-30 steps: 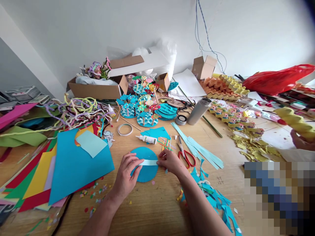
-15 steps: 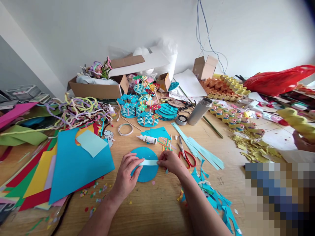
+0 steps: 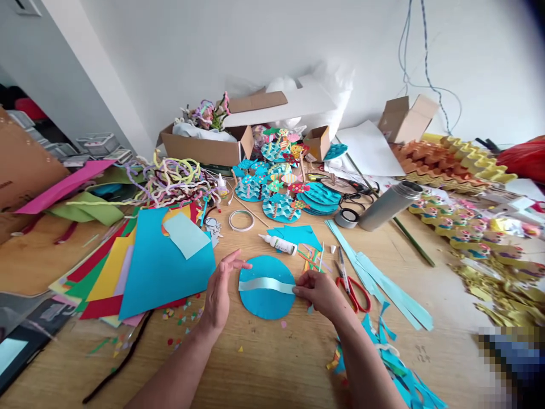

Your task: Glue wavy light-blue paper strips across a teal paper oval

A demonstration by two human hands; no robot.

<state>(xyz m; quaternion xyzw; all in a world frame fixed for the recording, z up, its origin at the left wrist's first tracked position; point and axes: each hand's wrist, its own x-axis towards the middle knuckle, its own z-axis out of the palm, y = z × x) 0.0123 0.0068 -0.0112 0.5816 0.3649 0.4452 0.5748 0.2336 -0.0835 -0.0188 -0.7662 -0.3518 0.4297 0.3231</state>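
Note:
A teal paper disc [image 3: 267,295] lies flat on the wooden table [image 3: 276,363] in front of me. A pale blue paper strip [image 3: 266,284] runs across it from left to right. My left hand [image 3: 222,292] hovers just left of the disc, fingers stretched out and holding nothing. My right hand [image 3: 320,293] pinches the strip's right end at the disc's right edge. A small white glue bottle [image 3: 279,243] lies just behind the disc.
Red-handled scissors [image 3: 354,288] and pale blue strips [image 3: 383,284] lie to the right. A stack of coloured sheets [image 3: 149,267] sits left. Finished teal crafts [image 3: 281,196], a steel flask [image 3: 389,204], tape rolls and cardboard boxes [image 3: 208,149] stand behind. Teal scraps [image 3: 395,363] litter the near right.
The camera has swung left. My left hand has let go of the strip's left end and drawn back with fingers spread; the strip now lies along the disc. My right hand still holds its end.

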